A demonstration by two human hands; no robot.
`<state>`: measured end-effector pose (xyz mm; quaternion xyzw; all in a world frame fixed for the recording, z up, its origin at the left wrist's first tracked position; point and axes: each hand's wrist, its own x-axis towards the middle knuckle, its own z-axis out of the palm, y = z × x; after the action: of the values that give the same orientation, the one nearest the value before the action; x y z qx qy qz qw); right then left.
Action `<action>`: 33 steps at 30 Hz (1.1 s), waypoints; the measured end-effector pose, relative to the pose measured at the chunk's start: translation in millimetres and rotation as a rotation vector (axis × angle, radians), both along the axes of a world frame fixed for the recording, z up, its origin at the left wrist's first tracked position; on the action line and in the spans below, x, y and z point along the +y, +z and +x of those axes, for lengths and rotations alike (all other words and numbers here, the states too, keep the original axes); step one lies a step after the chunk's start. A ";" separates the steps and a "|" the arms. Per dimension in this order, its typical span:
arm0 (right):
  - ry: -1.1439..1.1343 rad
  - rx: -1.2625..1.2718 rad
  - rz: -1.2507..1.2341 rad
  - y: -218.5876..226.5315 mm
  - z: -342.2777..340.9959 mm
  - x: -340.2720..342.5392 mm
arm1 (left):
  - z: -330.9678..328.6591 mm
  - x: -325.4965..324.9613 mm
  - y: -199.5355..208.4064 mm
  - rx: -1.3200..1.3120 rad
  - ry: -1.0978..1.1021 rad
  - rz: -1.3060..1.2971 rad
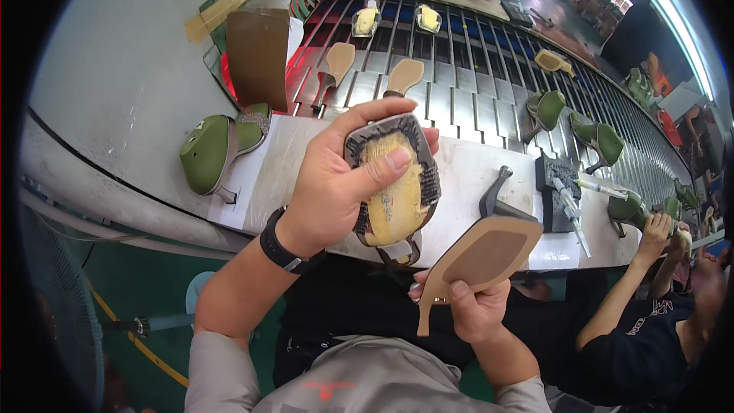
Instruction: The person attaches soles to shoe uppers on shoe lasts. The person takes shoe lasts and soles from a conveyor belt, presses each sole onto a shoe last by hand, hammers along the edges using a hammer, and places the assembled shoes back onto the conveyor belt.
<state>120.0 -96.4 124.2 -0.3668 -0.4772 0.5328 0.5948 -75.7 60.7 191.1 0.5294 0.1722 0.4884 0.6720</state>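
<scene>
Over the pale tabletop's [459, 164] near edge, the left hand [336, 176] grips an upturned shoe [394, 210], thumb on its yellow underside; at right, the right hand [482, 310] pinches a tan sole [489, 256]. Edge grips should keep both faces clean.

left hand [336, 176] grips shoe upper [428, 183], thumb [394, 161] on yellow underside [394, 206], right hand [480, 311] holds tan sole [485, 256], green shoe [206, 154] at left, slatted conveyor [465, 103] beyond
</scene>
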 end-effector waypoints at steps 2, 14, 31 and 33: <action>-0.011 0.057 0.009 0.1 -1.3 -2.7 | 3.3 -4.2 3.4 -0.007 -0.028 -0.011; -0.139 0.117 0.018 108.5 49.1 71.6 | 7.4 -22.0 -0.8 -0.010 -0.064 0.024; 0.239 -0.051 -0.176 42.8 -14.6 9.3 | 12.6 -23.5 -3.8 0.005 -0.085 0.048; 0.276 0.012 -0.164 43.0 -15.5 15.4 | 11.5 -29.4 -6.3 -0.103 -0.173 0.020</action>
<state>104.4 -81.0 167.2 -0.3420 -0.4746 0.6486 0.4870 -64.2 31.3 184.7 0.5231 0.0861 0.4570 0.7142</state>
